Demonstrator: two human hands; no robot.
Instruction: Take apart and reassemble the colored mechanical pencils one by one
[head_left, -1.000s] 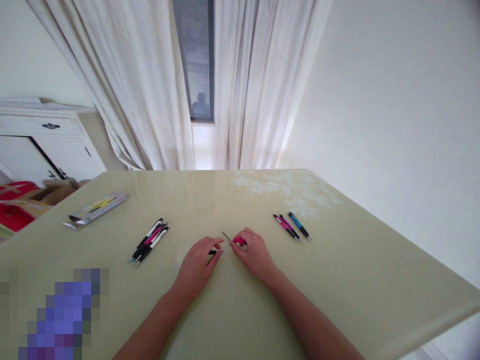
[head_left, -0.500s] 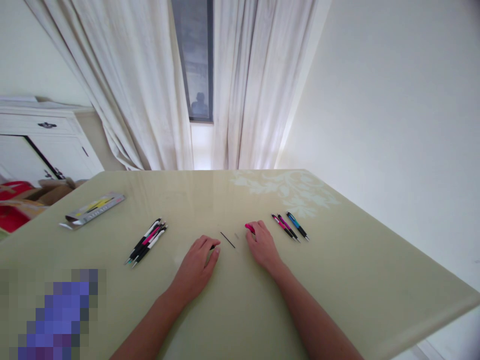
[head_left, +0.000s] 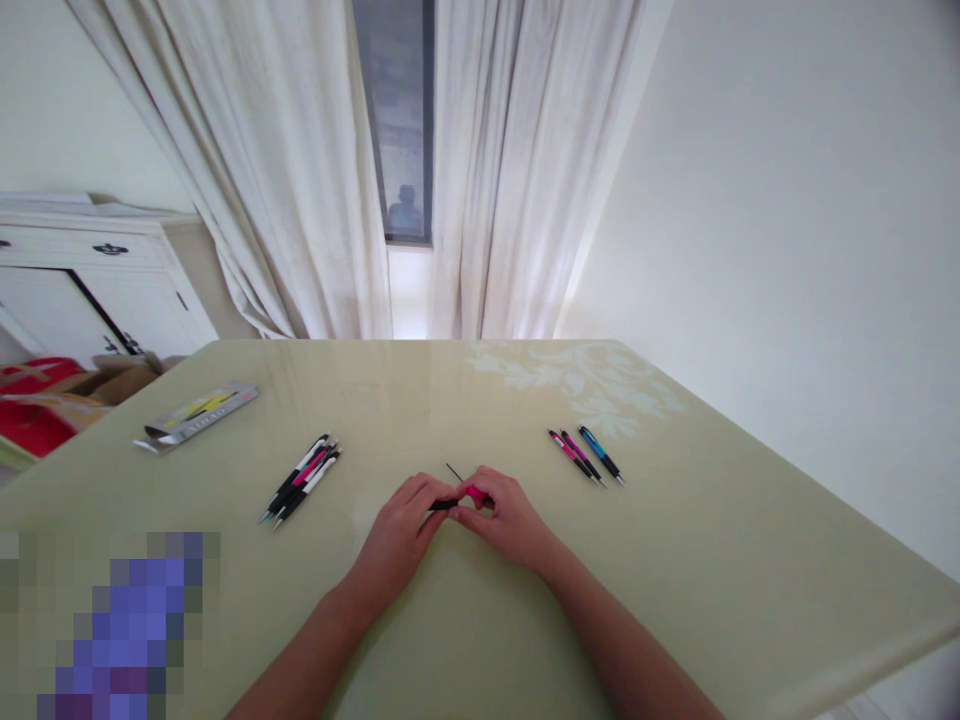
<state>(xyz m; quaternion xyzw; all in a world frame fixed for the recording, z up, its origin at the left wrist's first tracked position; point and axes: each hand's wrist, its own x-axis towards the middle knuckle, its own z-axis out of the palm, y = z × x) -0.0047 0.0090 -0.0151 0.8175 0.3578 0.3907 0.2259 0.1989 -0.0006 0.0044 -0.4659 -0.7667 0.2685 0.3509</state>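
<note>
Close together over the middle of the table are my left hand [head_left: 409, 518] and my right hand [head_left: 511, 518], fingertips meeting. Between the left thumb and fingers is a black pen barrel piece [head_left: 444, 505]. My right hand pinches a pink pen barrel piece [head_left: 475, 493] right beside the black one; fingers hide whether the two are joined. Just behind my hands lies a thin black pen refill [head_left: 454, 471], its near end covered by the right hand.
Several pens [head_left: 301, 482] lie in a pile on the left. To the right rest a pink pen [head_left: 571, 455], a purple pen [head_left: 582, 456] and a blue pen [head_left: 601, 455]. An opened pen box [head_left: 199, 415] is at the back left of the table [head_left: 360, 400]. A blurred purple shape [head_left: 135, 610] sits front left.
Both hands have come together, bringing the black and pink pieces from apart to end by end. The small spring-like piece beside the refill is no longer visible. The view has shifted slightly.
</note>
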